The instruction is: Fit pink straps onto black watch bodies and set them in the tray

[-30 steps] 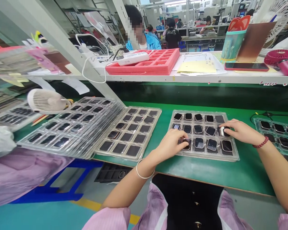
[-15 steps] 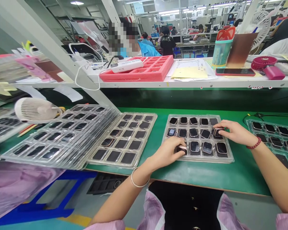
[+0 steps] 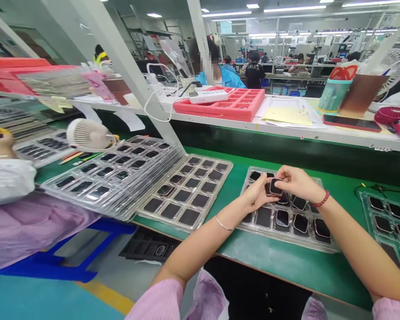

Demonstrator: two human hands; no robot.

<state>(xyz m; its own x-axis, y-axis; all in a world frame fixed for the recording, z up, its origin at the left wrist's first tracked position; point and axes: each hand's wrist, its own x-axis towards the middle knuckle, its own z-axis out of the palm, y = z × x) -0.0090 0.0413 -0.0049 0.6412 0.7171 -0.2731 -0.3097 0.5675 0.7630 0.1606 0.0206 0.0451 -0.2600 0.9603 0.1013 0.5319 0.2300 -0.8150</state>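
Above the middle clear plastic tray (image 3: 263, 234), my two hands meet. My right hand (image 3: 298, 183) is closed, pinching a square black-faced smartwatch (image 3: 276, 187) by its edge. My left hand (image 3: 257, 194) is closed around the near side of the same spot, where a second pinkish watch edge shows behind the first; the fingers partly hide it. Under and beside my hands, several more smartwatches lie in the tray's pockets, such as a watch (image 3: 282, 218) in the front row. A front pocket (image 3: 263, 217) left of it holds only its dark pad.
To the left lies a clear tray (image 3: 183, 195) with mostly dark pads, beside a tall stack of filled trays (image 3: 120, 173). A white fan (image 3: 88, 134) stands behind the stack. Another watch tray (image 3: 386, 218) sits at right. A shelf (image 3: 226, 124) with a red foam tray (image 3: 253, 104) spans the back.
Both hands have lifted from separate tray pockets and come together over the tray, with watches in them. The view has swung left, bringing a co-worker's hand in at the left edge.
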